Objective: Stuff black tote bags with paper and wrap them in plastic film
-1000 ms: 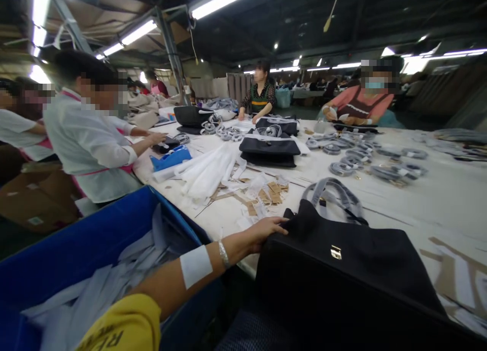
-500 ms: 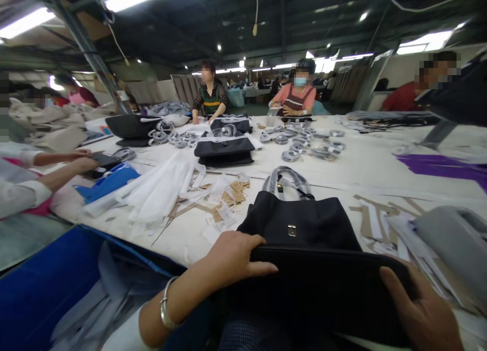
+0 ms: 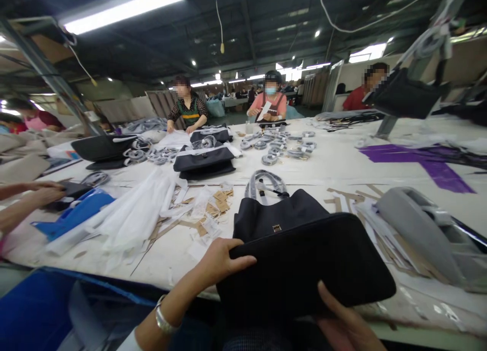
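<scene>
A black handbag (image 3: pixel 277 209) with a small gold clasp lies tilted at the table's front edge. Its looped handles (image 3: pixel 266 181) are in clear wrap and point away from me. A broad flat black panel (image 3: pixel 312 259) with rounded corners spreads toward me from it. My left hand (image 3: pixel 220 262), a silver bangle on the wrist, pinches the panel's upper left edge between thumb and fingers. Lower down, my right hand (image 3: pixel 342 323) has its thumb against the panel's face, and its fingers are hidden behind or beneath it.
White sheets (image 3: pixel 129 214) and brown tags (image 3: pixel 220 201) lie left of the bag. At right are a grey tape dispenser (image 3: pixel 422 234) and cardboard strips (image 3: pixel 395 249). Beyond sit wrapped straps (image 3: pixel 274 145) and more black bags (image 3: pixel 205 158). Co-workers' hands (image 3: pixel 41 194) work at left.
The bag has tipped, its panel's right side swinging up and into fuller view. My right hand has moved from the panel's right end to its lower middle. My view has turned right.
</scene>
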A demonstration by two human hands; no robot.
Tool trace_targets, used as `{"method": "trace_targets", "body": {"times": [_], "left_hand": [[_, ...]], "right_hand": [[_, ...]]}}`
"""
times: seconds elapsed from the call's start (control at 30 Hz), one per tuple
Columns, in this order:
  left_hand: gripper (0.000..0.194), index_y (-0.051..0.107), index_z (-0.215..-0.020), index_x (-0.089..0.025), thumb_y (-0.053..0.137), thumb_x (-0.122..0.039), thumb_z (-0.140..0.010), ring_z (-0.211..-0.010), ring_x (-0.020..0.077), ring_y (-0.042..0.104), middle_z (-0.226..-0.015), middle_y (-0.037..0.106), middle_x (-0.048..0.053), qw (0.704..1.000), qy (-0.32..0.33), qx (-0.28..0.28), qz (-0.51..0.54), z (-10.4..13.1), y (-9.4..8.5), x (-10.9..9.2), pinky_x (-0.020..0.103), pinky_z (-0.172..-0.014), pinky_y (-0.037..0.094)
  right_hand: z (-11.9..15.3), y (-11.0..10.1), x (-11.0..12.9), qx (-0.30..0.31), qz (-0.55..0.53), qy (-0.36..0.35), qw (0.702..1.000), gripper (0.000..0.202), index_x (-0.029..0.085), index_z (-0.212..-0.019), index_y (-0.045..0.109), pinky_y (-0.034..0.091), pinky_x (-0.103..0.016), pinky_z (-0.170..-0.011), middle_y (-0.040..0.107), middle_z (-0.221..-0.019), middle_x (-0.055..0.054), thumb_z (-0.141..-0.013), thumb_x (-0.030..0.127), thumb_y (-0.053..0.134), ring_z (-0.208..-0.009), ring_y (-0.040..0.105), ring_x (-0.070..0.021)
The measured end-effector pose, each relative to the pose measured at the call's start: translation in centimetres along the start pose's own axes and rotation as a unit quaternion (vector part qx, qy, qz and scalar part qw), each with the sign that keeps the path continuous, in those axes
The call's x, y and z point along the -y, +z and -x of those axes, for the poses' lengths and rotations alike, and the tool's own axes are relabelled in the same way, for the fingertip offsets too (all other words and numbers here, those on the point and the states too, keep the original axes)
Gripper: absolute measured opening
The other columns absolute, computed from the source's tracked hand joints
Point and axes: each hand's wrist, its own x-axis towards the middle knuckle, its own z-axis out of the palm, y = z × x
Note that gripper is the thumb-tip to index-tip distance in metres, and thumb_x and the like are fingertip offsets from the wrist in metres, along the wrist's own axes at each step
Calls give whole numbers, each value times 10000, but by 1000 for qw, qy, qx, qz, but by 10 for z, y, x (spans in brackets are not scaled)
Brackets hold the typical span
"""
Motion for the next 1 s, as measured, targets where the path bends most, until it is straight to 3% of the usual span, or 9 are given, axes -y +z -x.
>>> {"method": "trace_targets", "body": {"times": [0.17, 0.37, 0.43, 0.53, 0.63, 0.7, 0.8, 0.9, 1.0], "left_hand": [[432, 653, -713, -142, 650, -566, -795, -618, 147, 546, -614, 601, -17, 990, -8, -108, 89, -7, 17, -5, 225, -554, 376], [463, 683, -1070, -127, 749, -464, -760, -978, 261, 667, -1041, 741, 74, 906, 41, -216, 361, -37, 44, -31, 326, -852, 533], [528, 651, -1167, -122, 768, -434, -758, -1092, 283, 647, -1170, 712, 105, 860, 70, -197, 464, -51, 53, -44, 381, -987, 499], [620, 590, -1289, -134, 761, -438, -776, -1238, 299, 570, -1312, 635, 128, 796, 132, -162, 568, -71, 66, -67, 430, -1104, 418], [720, 536, -1363, -223, 785, -494, -744, -1366, 296, 449, -1453, 516, 102, 733, 151, -114, 653, -83, 88, -86, 428, -1134, 392], [742, 532, -1361, -279, 796, -539, -717, -1391, 289, 419, -1485, 478, 79, 700, 122, -77, 699, -87, 110, -94, 426, -1122, 411], [750, 555, -1327, -290, 780, -621, -693, -1394, 276, 419, -1489, 472, 80, 664, 44, -35, 745, -85, 145, -99, 414, -1122, 414], [802, 635, -1235, -203, 719, -746, -650, -1358, 309, 464, -1433, 526, 152, 683, -55, 101, 721, -62, 157, -103, 451, -1142, 378], [708, 724, -1114, -179, 710, -727, -666, -1143, 377, 640, -1174, 701, 169, 794, -50, 273, 541, -14, 126, -109, 551, -1024, 478]], "right_hand": [[-29, 57, 10, 1, 3, -108, 994, 609, 254, -1320, 596, 439, -458, -1106, 670, -1273, -38, -764, 402, 794, -1255, 559, -279], [-53, 90, 90, 116, 195, -212, 951, 459, 196, -1185, 666, 557, -435, -906, 737, -1090, -67, -799, 430, 750, -971, 692, -277], [-53, 102, 125, 148, 344, -248, 894, 391, 189, -1104, 698, 560, -385, -826, 749, -996, -38, -814, 450, 717, -899, 689, -261], [-45, 124, 171, 200, 563, -306, 741, 257, 209, -982, 741, 520, -325, -787, 739, -884, 14, -847, 407, 647, -863, 667, -241], [-38, 142, 198, 300, 659, -311, 616, 268, 273, -1063, 744, 494, -291, -802, 743, -926, 43, -847, 294, 587, -868, 659, -217], [-38, 147, 204, 349, 685, -284, 572, 330, 298, -1107, 739, 493, -274, -783, 749, -943, 42, -823, 252, 579, -853, 662, -211], [-47, 144, 202, 367, 715, -227, 550, 345, 296, -1082, 759, 495, -258, -735, 758, -904, 36, -777, 237, 608, -813, 670, -209], [-56, 134, 196, 380, 729, -174, 543, 356, 287, -1075, 767, 496, -252, -719, 764, -893, 34, -753, 222, 628, -802, 680, -207], [-57, 121, 187, 408, 724, -147, 537, 419, 292, -1125, 749, 500, -264, -777, 765, -955, 28, -746, 168, 621, -852, 691, -215]]}}
